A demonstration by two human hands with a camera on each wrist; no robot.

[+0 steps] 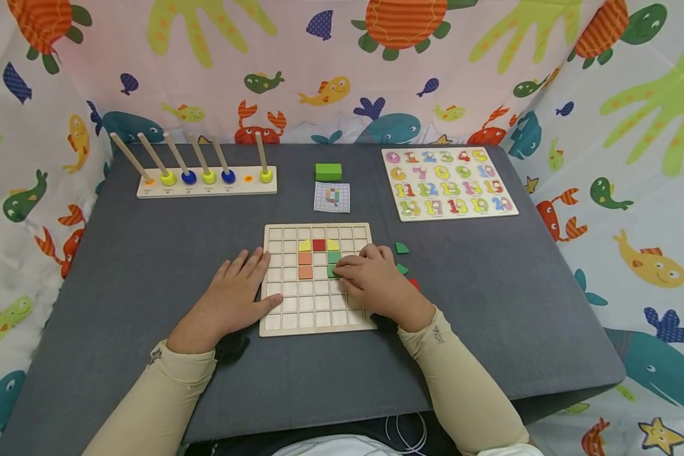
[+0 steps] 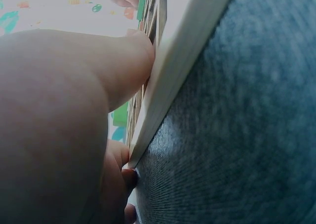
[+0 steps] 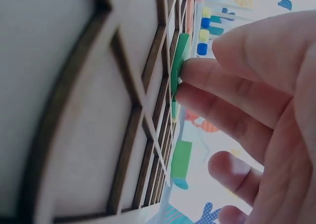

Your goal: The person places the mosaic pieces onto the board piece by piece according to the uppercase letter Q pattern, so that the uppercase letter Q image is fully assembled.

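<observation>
A wooden grid board [image 1: 296, 310] lies in front of me, with colored tiles in some cells. The top row of tiles is yellow, red [image 1: 318, 245], yellow; two orange tiles [image 1: 305, 272] run down the left and two green ones down the right. My left hand [image 1: 230, 301] rests at the board's left edge, thumb on its surface and fingers along its side. With two fingertips, my right hand [image 1: 379, 285] touches the lower green tile [image 3: 180, 56]; the thumb stands apart from it in the right wrist view. The right hand hides several cells.
Loose green pieces [image 1: 401, 248] and a red piece [image 1: 414, 284] lie right of the board. Behind it are a pattern card [image 1: 332, 197] and a green block [image 1: 328, 172]. A peg stand with beads [image 1: 205, 189] is back left, a number board [image 1: 453, 183] back right.
</observation>
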